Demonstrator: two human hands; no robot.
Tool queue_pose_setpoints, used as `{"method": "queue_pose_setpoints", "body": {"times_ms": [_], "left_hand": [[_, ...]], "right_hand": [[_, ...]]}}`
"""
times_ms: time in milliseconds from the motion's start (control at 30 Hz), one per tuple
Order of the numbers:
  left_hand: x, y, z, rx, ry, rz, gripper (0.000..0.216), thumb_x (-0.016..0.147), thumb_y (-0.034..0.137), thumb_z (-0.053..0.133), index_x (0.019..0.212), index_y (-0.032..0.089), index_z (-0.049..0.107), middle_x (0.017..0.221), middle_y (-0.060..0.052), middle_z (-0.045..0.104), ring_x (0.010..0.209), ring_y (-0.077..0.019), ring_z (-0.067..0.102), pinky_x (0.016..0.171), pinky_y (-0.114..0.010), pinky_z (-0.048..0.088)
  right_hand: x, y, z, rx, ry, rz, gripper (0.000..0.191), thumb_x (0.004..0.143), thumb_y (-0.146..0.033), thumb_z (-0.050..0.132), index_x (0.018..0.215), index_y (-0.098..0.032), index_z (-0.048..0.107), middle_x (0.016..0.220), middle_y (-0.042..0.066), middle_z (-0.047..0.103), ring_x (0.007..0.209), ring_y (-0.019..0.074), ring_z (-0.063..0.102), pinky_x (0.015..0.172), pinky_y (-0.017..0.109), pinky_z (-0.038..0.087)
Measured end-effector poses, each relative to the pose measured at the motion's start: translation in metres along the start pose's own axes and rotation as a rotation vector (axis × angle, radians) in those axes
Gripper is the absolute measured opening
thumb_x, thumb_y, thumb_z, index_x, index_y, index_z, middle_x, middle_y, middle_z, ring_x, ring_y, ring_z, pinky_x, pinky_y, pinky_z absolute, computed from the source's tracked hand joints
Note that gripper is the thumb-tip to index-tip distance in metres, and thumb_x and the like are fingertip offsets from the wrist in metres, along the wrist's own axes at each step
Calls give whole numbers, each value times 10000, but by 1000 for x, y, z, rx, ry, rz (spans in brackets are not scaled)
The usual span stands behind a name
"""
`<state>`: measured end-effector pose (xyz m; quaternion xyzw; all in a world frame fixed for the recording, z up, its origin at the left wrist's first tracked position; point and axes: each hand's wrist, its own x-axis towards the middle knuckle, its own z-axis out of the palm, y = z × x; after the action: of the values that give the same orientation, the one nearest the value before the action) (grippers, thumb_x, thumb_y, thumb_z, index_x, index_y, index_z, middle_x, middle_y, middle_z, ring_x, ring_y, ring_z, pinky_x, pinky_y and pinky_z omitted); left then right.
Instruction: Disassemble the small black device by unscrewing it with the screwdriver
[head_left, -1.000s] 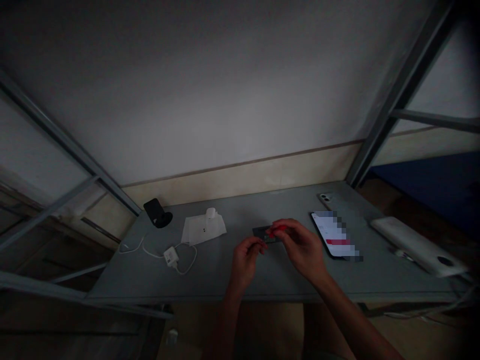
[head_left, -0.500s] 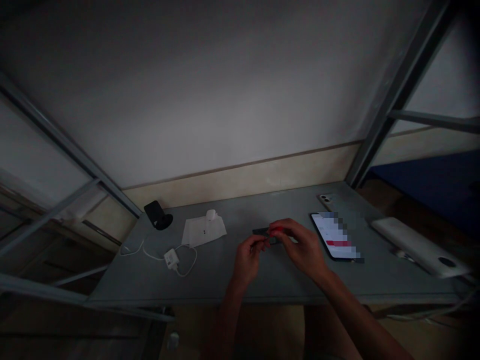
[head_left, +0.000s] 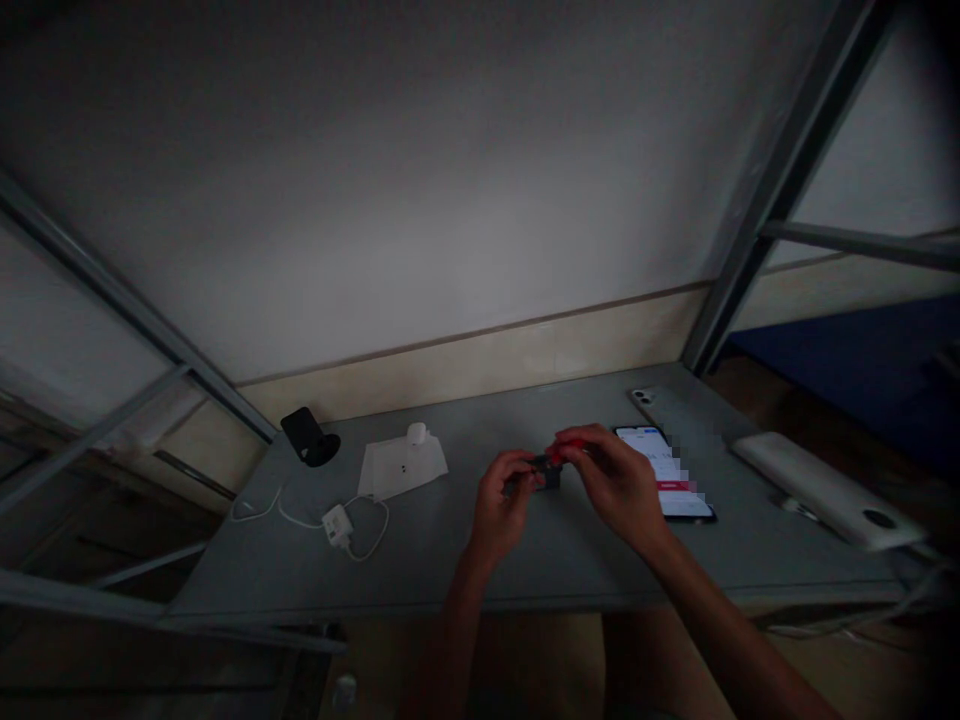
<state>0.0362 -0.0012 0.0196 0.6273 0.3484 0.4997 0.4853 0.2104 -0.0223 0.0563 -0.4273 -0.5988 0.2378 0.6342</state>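
My left hand is closed, with a small dark piece pinched at its fingertips. My right hand is closed on a small red object, held between thumb and fingers. The red object meets or nearly meets the dark piece; the fingers and the dim light hide the exact contact. Below the fingertips shows a flat dark item, partly covered by the left hand. Just right of my right hand lies a phone with a lit screen.
On the grey table are a black stand, white paper with a white earbud case on it, and a white adapter with cable. To the right lie a second phone and a long white device.
Both hands have risen slightly, and the right one has shifted right. The red object sits farther from the left fingers, showing more of the dark piece. The view has shifted slightly.
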Motion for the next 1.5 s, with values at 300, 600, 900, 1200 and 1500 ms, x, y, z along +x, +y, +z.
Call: {"method": "queue_pose_setpoints", "body": {"times_ms": [300, 600, 900, 1200, 1500], "left_hand": [[5, 3, 5, 116, 13, 23, 288, 954, 437, 626, 1053, 167, 650, 1048, -98, 716, 919, -187, 699, 856, -298, 525], [13, 1, -1, 433, 63, 90, 123, 950, 283, 637, 966, 187, 712, 961, -69, 727, 950, -208, 655, 876, -343, 499], [29, 5, 7, 887, -15, 127, 59, 906, 264, 707, 946, 270, 749, 1094, -11, 721, 1136, -247, 506, 967, -407, 374], [43, -7, 13, 892, -119, 99, 105, 886, 235, 706, 931, 297, 777, 1093, -13, 732, 1142, -265, 516, 960, -440, 355], [43, -12, 7, 810, -148, 147, 198, 882, 134, 649, 912, 275, 785, 1067, -25, 735, 1076, -240, 565, 996, -441, 377]], "right_hand": [[-4, 13, 4, 71, 162, 107, 173, 905, -342, 696, 1028, -223, 677, 887, 45, 737, 743, 198, 713, 678, 334, 583], [-1, 15, 6, 126, 159, 139, 199, 906, -348, 694, 1054, -217, 675, 895, 48, 756, 793, 204, 733, 741, 345, 594], [19, 25, 5, -139, -47, 58, 226, 931, -358, 619, 1077, -218, 719, 985, 67, 764, 814, 206, 731, 747, 335, 595], [26, 39, 2, -263, -117, -17, 261, 959, -334, 562, 1149, -232, 709, 1044, 73, 768, 833, 210, 734, 784, 355, 598], [24, 43, 1, -295, -163, -49, 255, 973, -293, 547, 1172, -246, 698, 1085, 72, 762, 919, 220, 737, 807, 350, 586]]}}
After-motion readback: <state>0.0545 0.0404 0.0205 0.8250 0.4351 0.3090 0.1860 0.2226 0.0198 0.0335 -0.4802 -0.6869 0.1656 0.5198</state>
